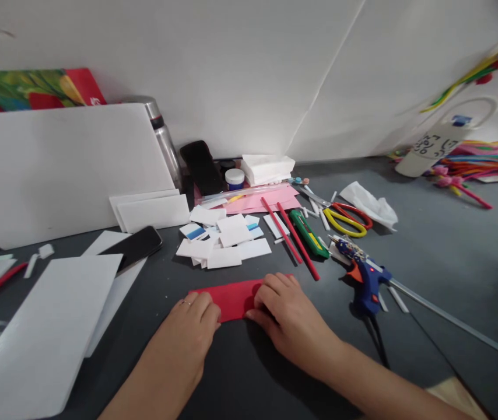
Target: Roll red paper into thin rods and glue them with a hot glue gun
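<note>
A strip of red paper point(237, 296) lies across the dark table in front of me, its middle showing between my hands. At its left end my left hand point(194, 318) is closed, with curled fingers pressing on the paper and a ring on one finger. My right hand point(281, 309) grips the right end, thumb at the near edge and fingers over the top. Both ends of the paper are partly hidden under the fingers. Just beyond it sits a loose pile of small white cards point(225, 256), a few with blue patches.
To the right lie two red sticks point(295, 245), a green utility knife point(308, 233), scissors point(347, 219) and a blue glue gun point(369, 286) with a long glue stick. White boards point(48, 338) and a phone point(137, 248) are at left. A bottle point(165, 140) stands behind.
</note>
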